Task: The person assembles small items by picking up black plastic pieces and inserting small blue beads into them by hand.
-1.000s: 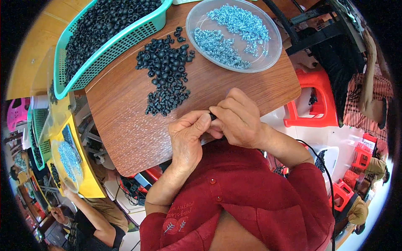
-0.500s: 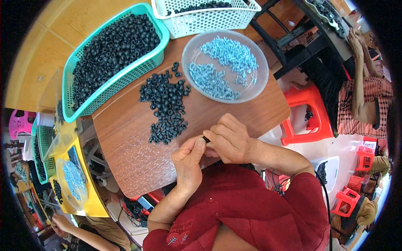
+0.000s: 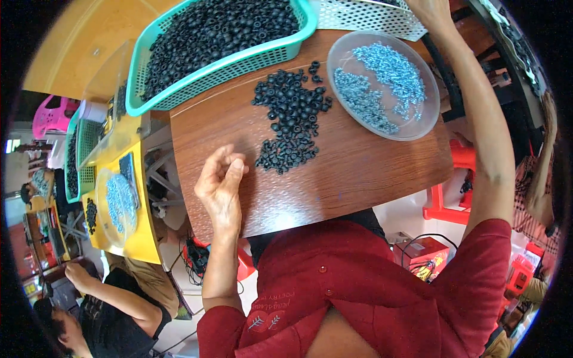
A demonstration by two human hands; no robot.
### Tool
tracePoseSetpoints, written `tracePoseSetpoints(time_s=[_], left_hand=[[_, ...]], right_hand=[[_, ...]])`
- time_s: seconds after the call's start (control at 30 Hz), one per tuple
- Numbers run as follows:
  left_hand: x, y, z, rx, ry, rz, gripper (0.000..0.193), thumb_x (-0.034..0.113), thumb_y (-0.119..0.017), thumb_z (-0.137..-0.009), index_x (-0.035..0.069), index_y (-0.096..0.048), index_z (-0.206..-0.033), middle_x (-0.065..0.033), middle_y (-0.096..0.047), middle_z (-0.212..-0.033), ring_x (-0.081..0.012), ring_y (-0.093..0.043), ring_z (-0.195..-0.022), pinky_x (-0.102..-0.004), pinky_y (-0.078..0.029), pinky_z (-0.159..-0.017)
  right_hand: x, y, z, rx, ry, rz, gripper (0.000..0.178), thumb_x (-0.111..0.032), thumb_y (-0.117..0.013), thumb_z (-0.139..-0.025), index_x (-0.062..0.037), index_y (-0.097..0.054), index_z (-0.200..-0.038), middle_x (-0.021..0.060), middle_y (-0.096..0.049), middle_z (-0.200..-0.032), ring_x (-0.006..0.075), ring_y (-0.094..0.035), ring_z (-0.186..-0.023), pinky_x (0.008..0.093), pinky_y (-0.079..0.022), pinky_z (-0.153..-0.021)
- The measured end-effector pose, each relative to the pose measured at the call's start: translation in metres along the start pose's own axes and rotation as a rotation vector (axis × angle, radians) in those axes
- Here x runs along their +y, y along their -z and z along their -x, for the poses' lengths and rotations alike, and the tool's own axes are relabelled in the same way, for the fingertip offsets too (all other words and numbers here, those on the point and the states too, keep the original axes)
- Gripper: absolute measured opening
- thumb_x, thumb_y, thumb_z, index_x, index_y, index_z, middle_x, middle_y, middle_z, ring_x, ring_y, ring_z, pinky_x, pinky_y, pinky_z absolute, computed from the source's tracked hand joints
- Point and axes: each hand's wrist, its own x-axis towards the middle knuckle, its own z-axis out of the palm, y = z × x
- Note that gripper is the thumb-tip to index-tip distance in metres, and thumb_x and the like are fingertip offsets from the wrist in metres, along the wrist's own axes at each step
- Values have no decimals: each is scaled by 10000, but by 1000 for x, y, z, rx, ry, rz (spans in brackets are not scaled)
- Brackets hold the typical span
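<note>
My left hand (image 3: 220, 188) hovers over the left part of the brown tabletop, its fingers loosely curled and the thumb in front of them. No object shows in it. Just right of it lies a pile of small black rings (image 3: 286, 152), with larger round black bead-like parts (image 3: 292, 101) behind. My right arm stretches to the far right, where my right hand (image 3: 428, 11) is over the white perforated basket (image 3: 367, 19). The upper picture edge cuts off its fingers, so what they hold is hidden.
A teal basket (image 3: 218, 70) full of black round parts stands at the back left. A clear round dish (image 3: 340, 98) with two heaps of small light-blue metallic pieces sits at the right. A co-worker (image 3: 113, 304) sits at a yellow table (image 3: 143, 209) on the left; red stools (image 3: 444, 206) stand at right.
My hands, which met in front of my chest around a small black part, have separated. The right reached far out to the white basket; the left moved left and away from me. The view shifted.
</note>
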Motion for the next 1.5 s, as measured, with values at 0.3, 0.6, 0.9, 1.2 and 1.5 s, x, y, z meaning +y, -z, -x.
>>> tracePoseSetpoints(time_s=[0.3,0.6,0.9,1.2,1.5], left_hand=[[3,-24,-50,-331,-155,-515,161,39,-659,-757,45,-662,-918,-105,-660,-940,-239,-650,-824,-318,-494,-716],[-6,-41,-68,-462,-433,-766,191,32,-679,-699,64,-655,-886,-112,-610,-800,-311,-614,-764,-409,-469,-681],[6,-29,-60,-464,-58,-405,151,34,-691,-757,-6,-619,-884,-98,-643,-790,-205,-630,-708,-307,-496,-647],[25,-44,0,-583,350,480,237,101,-722,-777,-47,-610,-923,-110,-647,-796,-160,-610,-643,-252,-510,-604],[26,-66,30,-503,443,639,245,10,-639,-827,-63,-586,-1055,-125,-653,-877,-171,-625,-702,-266,-521,-583]], right_hand=[[-25,2,50,-215,-86,-160,370,-114,-651,-733,-35,-612,-1093,164,-648,-888,276,-617,-832,359,-484,-753],[-63,54,104,-233,1,-374,188,-85,-651,-783,-32,-655,-963,123,-632,-796,284,-611,-752,377,-488,-683],[-103,85,145,-271,6,-568,149,-8,-669,-739,-8,-645,-887,118,-619,-757,279,-577,-701,365,-453,-606],[-181,99,173,-244,-108,-929,183,-11,-680,-711,-41,-653,-890,82,-636,-810,257,-568,-694,352,-455,-613],[-184,106,194,-286,-199,-952,150,-12,-657,-702,-40,-641,-848,78,-601,-764,259,-541,-685,351,-439,-604]])
